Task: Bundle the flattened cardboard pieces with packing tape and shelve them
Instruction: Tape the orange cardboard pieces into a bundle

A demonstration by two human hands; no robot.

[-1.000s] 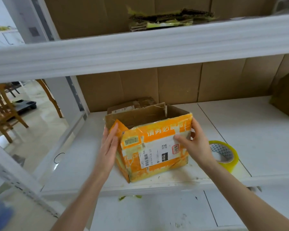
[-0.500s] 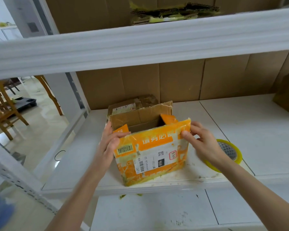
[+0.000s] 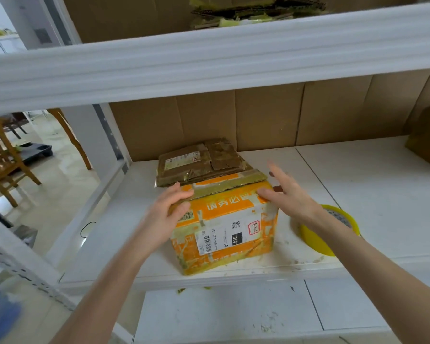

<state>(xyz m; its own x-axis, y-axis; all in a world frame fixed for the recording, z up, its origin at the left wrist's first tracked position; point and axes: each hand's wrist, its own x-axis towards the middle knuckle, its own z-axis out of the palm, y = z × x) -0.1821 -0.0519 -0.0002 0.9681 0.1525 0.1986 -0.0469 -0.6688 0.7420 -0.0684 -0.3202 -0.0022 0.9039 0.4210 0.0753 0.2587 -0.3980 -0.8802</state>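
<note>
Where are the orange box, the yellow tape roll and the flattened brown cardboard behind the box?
orange box (image 3: 224, 229): head view, on its white shipping label.
yellow tape roll (image 3: 318, 238): head view, on its yellow outer side.
flattened brown cardboard (image 3: 199, 162): head view, on its top face.

Right hand is showing motion blur on its spread fingers, so contact with the orange box top is unclear. Its wrist is covering the near-left part of the yellow tape roll. Left hand is hiding the box's upper left corner and part of a barcode. Flattened cardboard beyond the hands is partly hidden by the box. Brown box far right is being cut off by the frame edge. Label text is too small to read.
</note>
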